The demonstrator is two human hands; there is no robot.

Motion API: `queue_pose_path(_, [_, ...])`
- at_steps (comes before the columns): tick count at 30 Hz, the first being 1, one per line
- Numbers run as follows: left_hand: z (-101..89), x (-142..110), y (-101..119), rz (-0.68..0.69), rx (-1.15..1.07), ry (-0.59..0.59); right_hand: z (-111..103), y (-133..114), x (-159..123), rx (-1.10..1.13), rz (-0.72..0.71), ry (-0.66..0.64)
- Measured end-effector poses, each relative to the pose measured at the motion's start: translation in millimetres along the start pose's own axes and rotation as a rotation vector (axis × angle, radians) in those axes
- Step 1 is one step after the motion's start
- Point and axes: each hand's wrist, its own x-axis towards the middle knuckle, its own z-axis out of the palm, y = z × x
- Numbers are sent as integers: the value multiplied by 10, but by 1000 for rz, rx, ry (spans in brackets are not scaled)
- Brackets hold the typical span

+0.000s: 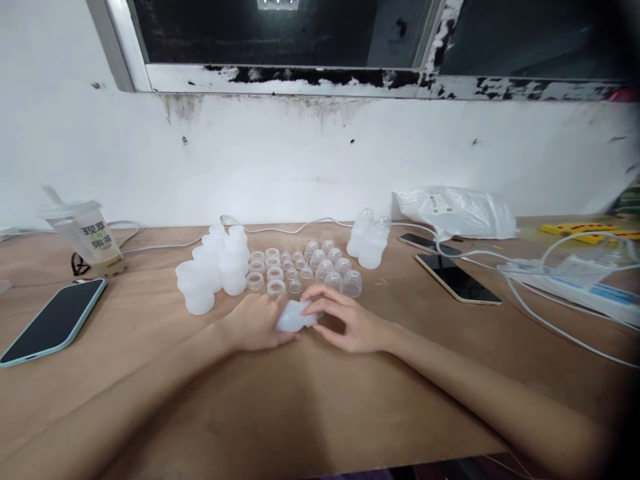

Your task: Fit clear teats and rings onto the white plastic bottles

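My left hand [255, 323] is wrapped round the body of a small frosted baby bottle [291, 317], which lies tilted on its side just above the table. The fingers of my right hand [353, 323] pinch its neck end; what sits on the neck is mostly hidden by them. Beyond my hands, white ring collars [255, 281] stand in rows, beside small clear teats [295, 285] and clear dome caps [352, 283]. Several open bottle bodies [199, 293] cluster to the left. A few bottles with domed tops [370, 247] stand at the back right.
On the left are a phone [53, 321] and a drink cup with a straw [95, 237]. To the right lie a gold-edged phone [457, 278], another dark phone [429, 244], a white plastic bag [460, 212], and a power strip [575, 283] with loose white cables.
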Motion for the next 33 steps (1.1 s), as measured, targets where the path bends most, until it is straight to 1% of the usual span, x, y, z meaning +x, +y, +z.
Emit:
queue_pose_path(1, [4, -4, 14, 2, 13, 6, -11, -10, 4, 34, 43, 37])
queue_pose_path(3, [13, -11, 36, -7, 30, 19, -19, -8, 15, 73, 207, 110])
queue_pose_path(4, [19, -13, 44, -14, 31, 29, -17, 3, 20, 64, 299, 106])
queue_pose_path(5, [24, -16, 50, -21, 28, 42, -15, 16, 23, 39, 372, 72])
queue_pose_path(6, [29, -18, 55, -25, 23, 56, -14, 29, 24, 9, 419, 20])
queue_pose_path(7, [33, -20, 59, -27, 14, 67, -17, 38, 23, -20, 434, -28])
queue_pose_path(9, [37, -22, 67, -30, -8, 83, -37, 38, 19, -36, 387, -55])
queue_pose_path(11, [37, -21, 74, -35, -26, 91, -77, 10, 16, -14, 270, -36])
queue_pose_path(13, [34, -16, 81, -34, -37, 94, -123, -35, 18, 21, 133, -55])
queue_pose_path(15, [37, -13, 89, -36, -37, 93, -149, -76, 23, 77, 52, -55])
queue_pose_path(17, [53, -15, 101, -50, -35, 95, -137, -97, 27, 112, 75, 22])
queue_pose_path(19, [82, -21, 114, -50, -29, 124, -92, -97, 29, 64, 181, 102])
queue_pose_path(20, [98, -25, 120, -40, -23, 152, -66, -94, 28, 21, 247, 105])
queue_pose_path(21, [113, -28, 125, -24, -16, 182, -43, -90, 27, -15, 306, 76])
queue_pose_path(22, [124, -31, 128, -5, -10, 208, -28, -88, 25, -36, 343, 33])
queue_pose_path(23, [129, -34, 128, 14, -10, 227, -23, -87, 22, -42, 352, -8])
queue_pose_path(24, [125, -36, 125, 30, -16, 238, -32, -87, 20, -45, 322, -37])
queue_pose_path(25, [113, -38, 121, 49, -25, 243, -53, -88, 18, -56, 259, -48])
queue_pose_path(28, [30, -44, 100, 86, -19, 238, -163, -70, 9, -186, -23, 14])
queue_pose_path(29, [-6, -47, 91, 84, -10, 235, -202, -55, 4, -246, -93, 47])
queue_pose_path(31, [-77, -51, 72, 54, -23, 241, -254, -17, -9, -358, -159, 128])
queue_pose_path(33, [-143, -59, 48, 9, -80, 257, -253, 19, -25, -428, -143, 155])
